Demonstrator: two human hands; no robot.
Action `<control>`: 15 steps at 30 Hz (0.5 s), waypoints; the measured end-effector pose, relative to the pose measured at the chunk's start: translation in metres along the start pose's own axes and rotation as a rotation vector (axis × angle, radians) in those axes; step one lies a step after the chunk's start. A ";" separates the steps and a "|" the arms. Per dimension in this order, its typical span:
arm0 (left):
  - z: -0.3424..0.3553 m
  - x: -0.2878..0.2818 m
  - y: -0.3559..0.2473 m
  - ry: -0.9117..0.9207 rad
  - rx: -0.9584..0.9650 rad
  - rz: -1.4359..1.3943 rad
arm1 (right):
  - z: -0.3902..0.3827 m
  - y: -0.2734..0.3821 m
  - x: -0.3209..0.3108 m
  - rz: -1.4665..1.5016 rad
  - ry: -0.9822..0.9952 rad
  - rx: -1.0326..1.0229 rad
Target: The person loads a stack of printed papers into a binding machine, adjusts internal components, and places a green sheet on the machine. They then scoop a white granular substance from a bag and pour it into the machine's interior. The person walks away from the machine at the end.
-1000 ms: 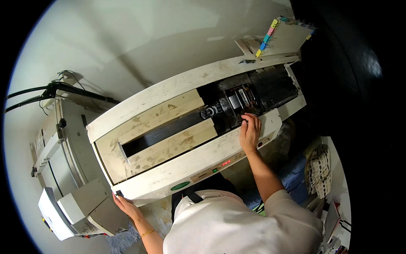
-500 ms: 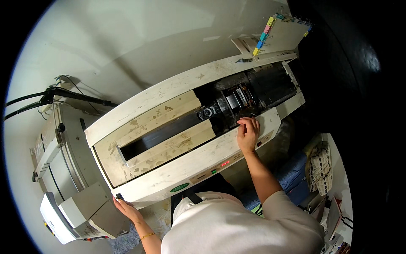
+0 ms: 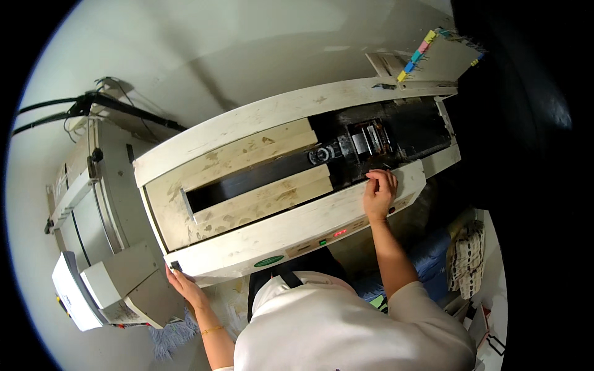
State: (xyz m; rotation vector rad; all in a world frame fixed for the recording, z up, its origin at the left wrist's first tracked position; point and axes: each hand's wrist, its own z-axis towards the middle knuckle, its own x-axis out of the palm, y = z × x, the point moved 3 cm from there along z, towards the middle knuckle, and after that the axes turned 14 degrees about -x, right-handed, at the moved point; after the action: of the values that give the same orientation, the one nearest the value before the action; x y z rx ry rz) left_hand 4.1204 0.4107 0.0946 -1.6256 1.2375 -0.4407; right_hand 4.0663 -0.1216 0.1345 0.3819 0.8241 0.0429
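Note:
A long off-white glue binding machine (image 3: 297,212) lies across the view, its top open over a dark channel and a dark carriage with metal rollers (image 3: 369,140). My left hand (image 3: 184,285) is at the machine's near left corner, fingers stretched along the edge beside a small black switch (image 3: 176,266). On the front rim, close to the rollers, rests my right hand (image 3: 380,190). Its fingers are curled inward, and nothing shows in them. Below it, the front panel has a lit red display (image 3: 340,233) and a green button (image 3: 322,242).
An upright plate (image 3: 435,59) with colourful binder clips along its edges stands at the far right end. To the left is a grey-white machine (image 3: 114,198) with rails and a black arm. A blue cloth-covered thing (image 3: 427,256) and patterned fabric (image 3: 465,260) lie at lower right.
The view has shifted, so the machine sits slightly farther right and its left end higher in the picture. Both hands keep their places on the machine.

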 end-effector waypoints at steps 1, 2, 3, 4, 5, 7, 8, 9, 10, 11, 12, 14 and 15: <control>0.001 -0.003 0.001 -0.007 0.002 0.010 | -0.001 0.000 0.001 -0.005 0.010 -0.007; 0.002 -0.002 0.002 -0.009 0.003 0.017 | -0.001 0.000 0.001 0.000 0.019 -0.003; 0.003 -0.002 0.002 -0.010 0.003 0.025 | -0.001 0.000 0.002 0.005 0.028 0.002; 0.003 -0.003 0.003 -0.013 -0.001 0.021 | 0.000 0.001 0.003 0.009 0.038 0.007; 0.003 0.000 0.004 -0.014 -0.006 0.013 | 0.007 0.004 0.002 -0.022 0.087 -0.034; 0.005 0.004 0.005 -0.010 -0.037 -0.008 | 0.019 0.013 0.007 0.193 0.242 0.059; 0.004 0.005 0.003 -0.003 -0.037 -0.007 | 0.029 0.021 0.011 0.304 0.323 0.103; 0.003 0.001 0.000 -0.001 -0.036 0.000 | 0.047 0.035 0.020 0.449 0.478 0.018; 0.000 -0.004 -0.003 -0.002 -0.032 0.008 | 0.057 0.046 0.037 0.568 0.635 0.052; -0.002 -0.008 -0.005 -0.015 -0.029 0.024 | 0.073 0.065 0.052 0.750 0.692 0.072; -0.002 -0.005 -0.002 -0.022 -0.027 0.023 | 0.078 0.061 0.071 0.798 0.911 0.101; 0.001 0.000 0.003 -0.038 -0.016 0.016 | 0.094 0.067 0.107 0.779 1.283 0.151; 0.000 0.002 0.002 -0.023 -0.031 0.031 | 0.094 0.067 0.125 0.729 1.490 0.167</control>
State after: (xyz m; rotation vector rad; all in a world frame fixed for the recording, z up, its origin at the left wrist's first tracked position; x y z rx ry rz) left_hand 4.1197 0.4091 0.0921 -1.6305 1.2566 -0.3848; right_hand 4.2274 -0.0657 0.1274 0.8033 2.1124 1.0440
